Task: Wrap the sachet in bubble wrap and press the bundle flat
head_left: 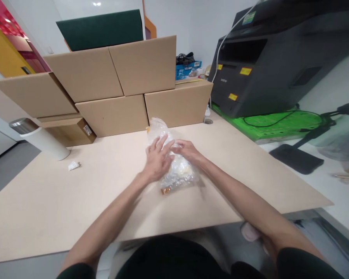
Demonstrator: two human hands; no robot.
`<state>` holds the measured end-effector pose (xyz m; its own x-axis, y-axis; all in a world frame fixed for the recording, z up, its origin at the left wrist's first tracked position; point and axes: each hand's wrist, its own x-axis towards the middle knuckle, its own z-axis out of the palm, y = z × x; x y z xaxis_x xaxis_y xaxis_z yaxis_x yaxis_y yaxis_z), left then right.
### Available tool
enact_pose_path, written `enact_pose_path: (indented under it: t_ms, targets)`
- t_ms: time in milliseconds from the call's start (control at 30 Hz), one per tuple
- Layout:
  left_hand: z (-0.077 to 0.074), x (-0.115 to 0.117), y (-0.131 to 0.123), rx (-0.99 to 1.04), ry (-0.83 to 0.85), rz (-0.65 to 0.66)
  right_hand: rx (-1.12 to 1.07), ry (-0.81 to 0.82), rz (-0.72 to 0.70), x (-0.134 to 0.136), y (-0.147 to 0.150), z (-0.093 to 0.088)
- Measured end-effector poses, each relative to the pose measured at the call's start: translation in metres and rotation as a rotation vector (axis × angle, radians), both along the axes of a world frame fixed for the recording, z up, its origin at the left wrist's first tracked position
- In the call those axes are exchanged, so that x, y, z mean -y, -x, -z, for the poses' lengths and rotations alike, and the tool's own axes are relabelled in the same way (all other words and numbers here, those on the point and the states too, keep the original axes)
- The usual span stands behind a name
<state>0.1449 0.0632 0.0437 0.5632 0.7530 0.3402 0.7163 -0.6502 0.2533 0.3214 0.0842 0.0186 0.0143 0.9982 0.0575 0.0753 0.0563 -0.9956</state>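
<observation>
A package in clear bubble wrap (180, 176) lies on the light wooden table in front of me. Brown tape (165, 190) shows at its near corner, and loose wrap stretches toward the boxes behind. Across its left side lies my left hand (158, 158), fingers spread and pressing on the plastic. My right hand (187, 150) is at the upper right of the package, its bent fingers closed on the wrap. Whitish and yellowish contents show faintly through the plastic; I cannot make out what they are.
Stacked cardboard boxes (113, 114) line the back of the table, a dark green box (101, 31) on top. At left stand a white tumbler (45, 143) and a small crumpled scrap (73, 166). A black printer (256, 73) sits at right, near a black stand (296, 158).
</observation>
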Motion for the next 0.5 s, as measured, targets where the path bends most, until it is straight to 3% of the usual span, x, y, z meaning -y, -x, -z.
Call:
enact_pose_path:
  t_ms: [100,200,267,400,500]
  targets:
    - [-0.051,-0.013,0.024,-0.180,-0.086,0.125,0.022,-0.139,-0.205,0.018,0.005,-0.019]
    - [-0.095,-0.024,0.042,-0.280,0.022,0.221,0.104,-0.148,-0.408,0.036,0.008,-0.043]
    - [-0.115,-0.031,0.057,-0.199,0.147,0.213,0.126,-0.116,-0.511,0.046,0.007,-0.057]
    - [-0.133,-0.044,0.093,0.039,0.551,0.109,0.073,-0.070,-0.629,0.060,0.002,-0.070]
    - [-0.121,-0.044,0.109,0.257,0.897,0.151,-0.052,-0.049,-0.577,0.067,0.003,-0.071]
